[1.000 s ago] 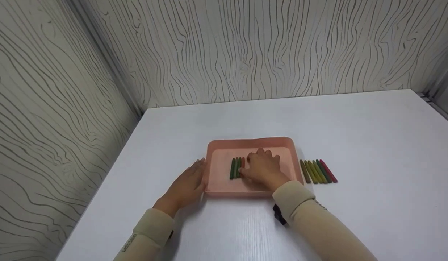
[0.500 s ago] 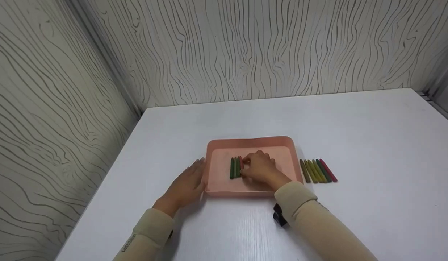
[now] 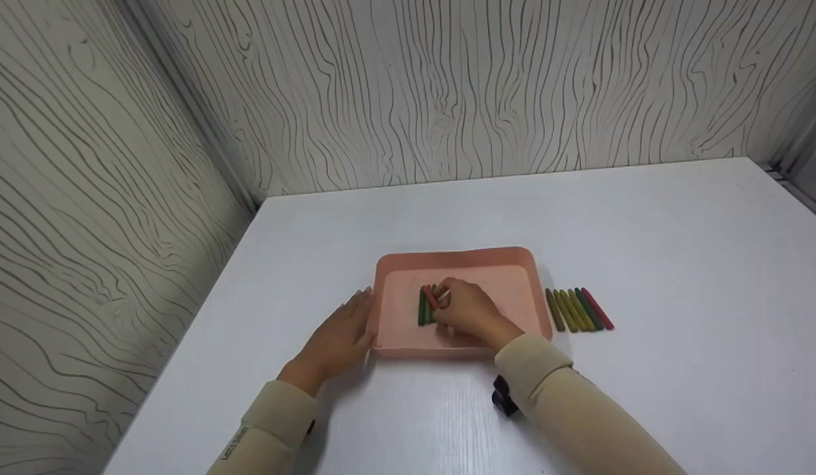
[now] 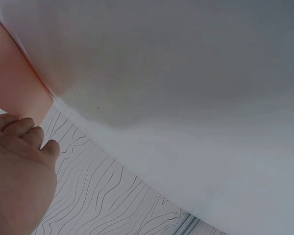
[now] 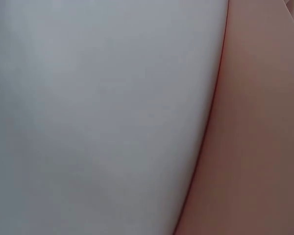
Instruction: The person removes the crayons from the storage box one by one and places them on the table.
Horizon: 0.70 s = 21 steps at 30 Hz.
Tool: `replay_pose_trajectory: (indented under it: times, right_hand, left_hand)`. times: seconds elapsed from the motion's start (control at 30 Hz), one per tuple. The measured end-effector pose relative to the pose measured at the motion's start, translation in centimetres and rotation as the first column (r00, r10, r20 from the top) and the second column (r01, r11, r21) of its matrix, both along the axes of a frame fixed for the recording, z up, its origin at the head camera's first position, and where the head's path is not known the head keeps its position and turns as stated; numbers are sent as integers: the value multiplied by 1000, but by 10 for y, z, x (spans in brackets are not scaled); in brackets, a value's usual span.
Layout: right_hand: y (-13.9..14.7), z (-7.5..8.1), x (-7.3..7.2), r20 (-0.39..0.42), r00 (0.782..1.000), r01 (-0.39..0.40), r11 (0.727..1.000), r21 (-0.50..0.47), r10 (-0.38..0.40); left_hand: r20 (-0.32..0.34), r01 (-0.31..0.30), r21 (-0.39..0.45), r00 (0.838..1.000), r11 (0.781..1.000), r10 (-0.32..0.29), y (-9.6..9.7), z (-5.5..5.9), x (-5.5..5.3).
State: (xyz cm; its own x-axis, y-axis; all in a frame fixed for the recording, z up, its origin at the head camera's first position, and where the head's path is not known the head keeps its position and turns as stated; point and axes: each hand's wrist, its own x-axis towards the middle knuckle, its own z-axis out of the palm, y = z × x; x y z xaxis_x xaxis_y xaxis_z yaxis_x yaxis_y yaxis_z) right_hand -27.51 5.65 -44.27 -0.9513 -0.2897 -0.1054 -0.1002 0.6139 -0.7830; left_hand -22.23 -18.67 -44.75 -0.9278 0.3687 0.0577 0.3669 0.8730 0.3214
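A pink tray [image 3: 398, 333] lies on the white table in the head view. Inside it, over a short row of green crayons [image 3: 422, 313], my right hand [image 3: 470, 310] pinches a red crayon [image 3: 430, 297] between thumb and fingers; the crayon tilts across the green ones. My left hand [image 3: 338, 336] rests flat with straight fingers against the tray's left side. The left wrist view shows the left hand [image 4: 22, 166] by the tray wall [image 4: 19, 78]. Only the tray's outer wall [image 5: 259, 122] and the table fill most of the right wrist view.
Right of the tray, several crayons [image 3: 576, 311] in olive, yellow, green and red lie side by side on the white table [image 3: 678, 277]. Wood-patterned panels [image 3: 447, 92] rise behind the table and on its left.
The red crayon, earlier lying at the right end of the green row, is lifted and tilted in my right hand, which has shifted slightly left. The left hand stays in place.
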Motion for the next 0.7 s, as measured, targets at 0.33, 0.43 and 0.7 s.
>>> replay_pose_trajectory:
  times: [0.33, 0.43, 0.7]
  right_hand:
    - [9, 9, 2, 14, 1000, -12, 997, -74, 14]
    - [12, 14, 2, 24, 1000, -5, 995, -97, 8]
    - [23, 27, 2, 10, 1000, -6, 992, -128, 8]
  left_hand:
    - [5, -22, -10, 1000, 1000, 22, 1, 1, 2]
    - [15, -26, -9, 1000, 1000, 26, 1, 1, 2]
    - [16, 4, -12, 1000, 1000, -3, -1, 1, 1]
